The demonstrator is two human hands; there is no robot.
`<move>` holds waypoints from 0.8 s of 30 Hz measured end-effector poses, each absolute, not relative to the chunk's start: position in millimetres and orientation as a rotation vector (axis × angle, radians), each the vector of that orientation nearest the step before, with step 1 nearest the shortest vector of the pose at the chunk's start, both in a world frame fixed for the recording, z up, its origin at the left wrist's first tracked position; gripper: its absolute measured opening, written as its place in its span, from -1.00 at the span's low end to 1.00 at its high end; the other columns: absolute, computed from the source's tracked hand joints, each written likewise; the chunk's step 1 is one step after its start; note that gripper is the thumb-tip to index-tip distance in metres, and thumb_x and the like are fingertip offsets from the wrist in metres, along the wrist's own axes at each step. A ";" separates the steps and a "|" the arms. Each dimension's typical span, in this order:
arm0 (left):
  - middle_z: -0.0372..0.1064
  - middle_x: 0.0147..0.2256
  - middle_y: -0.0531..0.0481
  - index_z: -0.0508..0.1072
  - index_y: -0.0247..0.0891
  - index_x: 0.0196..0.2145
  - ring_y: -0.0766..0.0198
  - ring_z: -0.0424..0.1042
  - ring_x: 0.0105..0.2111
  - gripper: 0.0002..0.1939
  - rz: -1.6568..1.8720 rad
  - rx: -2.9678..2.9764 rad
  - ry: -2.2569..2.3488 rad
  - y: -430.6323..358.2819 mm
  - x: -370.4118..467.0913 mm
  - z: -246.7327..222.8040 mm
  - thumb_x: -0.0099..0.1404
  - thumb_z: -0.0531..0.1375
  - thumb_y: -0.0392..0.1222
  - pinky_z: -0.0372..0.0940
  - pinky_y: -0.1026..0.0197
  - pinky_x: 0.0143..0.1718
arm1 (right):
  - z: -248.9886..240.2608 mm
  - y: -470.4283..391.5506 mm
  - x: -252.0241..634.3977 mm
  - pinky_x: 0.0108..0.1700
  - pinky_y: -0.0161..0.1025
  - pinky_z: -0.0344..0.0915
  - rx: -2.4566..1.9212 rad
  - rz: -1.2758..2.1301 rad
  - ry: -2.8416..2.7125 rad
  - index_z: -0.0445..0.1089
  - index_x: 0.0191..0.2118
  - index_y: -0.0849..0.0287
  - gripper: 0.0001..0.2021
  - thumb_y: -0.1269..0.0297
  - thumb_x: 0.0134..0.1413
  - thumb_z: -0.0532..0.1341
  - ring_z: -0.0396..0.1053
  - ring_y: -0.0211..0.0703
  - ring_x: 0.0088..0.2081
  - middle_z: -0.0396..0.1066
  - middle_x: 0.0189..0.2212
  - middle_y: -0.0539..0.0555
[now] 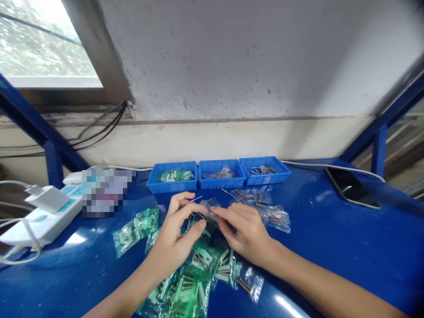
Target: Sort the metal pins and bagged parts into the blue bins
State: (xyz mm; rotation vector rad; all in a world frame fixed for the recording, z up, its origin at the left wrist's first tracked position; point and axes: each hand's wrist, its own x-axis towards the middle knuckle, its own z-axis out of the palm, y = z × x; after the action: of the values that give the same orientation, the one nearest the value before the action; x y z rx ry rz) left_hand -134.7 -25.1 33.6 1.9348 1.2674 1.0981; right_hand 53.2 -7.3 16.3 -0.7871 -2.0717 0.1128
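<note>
1. My right hand [247,227] pinches a small clear bag [212,208] between its fingers, above the middle of the bench [347,238].
2. My left hand [175,236] has thumb and forefinger spread, the forefinger at the bag's edge; I cannot tell whether it grips the thin metal pin [197,198] beside it.
3. Ahead, side by side and all blue: the left bin [174,187] holds green packaging [170,176]; the middle bin [222,183], clear packaging [225,171] with contents too blurred to name; the right bin [268,179], loose metal pins [265,170].
4. Below and beside my hands, green bags [192,296] hold pale plugs [205,255] and metal pieces; clear bags [280,218] to the right hold brass-coloured pieces [244,285].
</note>
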 end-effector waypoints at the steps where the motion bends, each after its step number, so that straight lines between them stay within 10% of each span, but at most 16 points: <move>1: 0.11 -0.02 -0.06 0.42 -0.09 -0.21 0.10 0.20 -0.01 -0.82 1.073 1.818 1.211 -24.6 -134.9 34.4 0.34 0.03 -0.14 0.22 0.07 -0.08 | 16.0 -6.6 54.9 -0.47 -0.25 0.17 -0.758 -0.005 -2.097 0.37 -0.08 0.23 -0.75 0.48 0.13 0.09 0.23 -0.24 -0.52 0.40 -0.53 0.04; 6: 0.25 -0.42 0.06 0.37 -0.17 -0.35 0.28 0.29 -0.37 -0.82 1.040 1.552 1.143 -21.8 -132.3 37.0 0.35 0.05 -0.09 0.22 0.25 -0.33 | 24.1 -10.4 55.9 -0.26 -0.17 0.33 -0.668 0.200 -2.109 0.32 -0.02 0.21 -0.63 0.58 0.03 0.08 0.34 -0.16 -0.27 0.43 -0.25 0.14; 11: 0.36 -0.35 0.02 0.40 -0.20 -0.29 0.26 0.33 -0.36 -0.86 1.078 1.845 1.257 -20.7 -131.0 37.2 0.32 0.08 -0.13 0.24 0.23 -0.32 | 27.3 -19.9 46.4 -0.24 -0.21 0.37 -0.704 0.695 -1.901 0.29 -0.07 0.14 -0.66 0.52 0.00 0.09 0.35 -0.23 -0.28 0.37 -0.27 0.06; 19: 0.33 -0.04 -0.12 0.32 -0.15 -0.01 0.03 0.32 -0.04 -0.68 0.760 2.225 1.473 -10.6 -134.9 23.9 0.32 0.06 -0.05 0.29 -0.01 -0.09 | 60.7 32.7 74.6 -0.19 -0.15 0.34 -0.822 -0.296 -1.721 0.21 0.00 0.06 -0.64 0.52 0.08 0.13 0.37 -0.15 -0.27 0.39 -0.26 0.09; 24: 0.29 0.08 -0.15 0.25 -0.16 0.12 -0.06 0.21 0.10 -0.54 0.550 2.471 1.489 0.5 -131.5 13.3 0.28 0.12 -0.06 0.16 -0.14 0.03 | 38.7 50.5 89.2 -0.03 0.10 0.25 -1.096 -0.291 -1.980 0.22 0.04 0.24 -0.65 0.38 0.12 0.11 0.22 0.13 0.02 0.29 -0.05 0.29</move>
State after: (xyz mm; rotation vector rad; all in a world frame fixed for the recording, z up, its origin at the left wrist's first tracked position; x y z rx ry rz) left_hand -131.5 0.5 13.3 2.4705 1.4892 0.5499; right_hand 89.2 50.5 38.7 -1.0956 -1.9800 -0.2906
